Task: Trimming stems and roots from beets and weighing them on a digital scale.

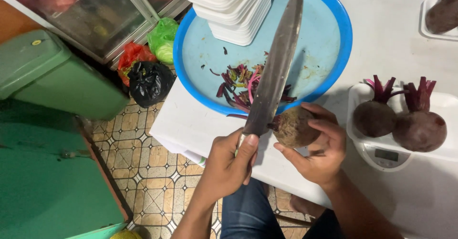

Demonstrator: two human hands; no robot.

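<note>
Left hand (229,165) fingers gripping knife (276,65), right hand (319,148) fingers around beetroot (293,127), white tray stack (231,8) behind.

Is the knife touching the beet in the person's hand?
Touching. The head view shows the knife blade's heel meeting the stem end of the beet, held in the right hand, with no gap; the left hand grips the handle.
</note>
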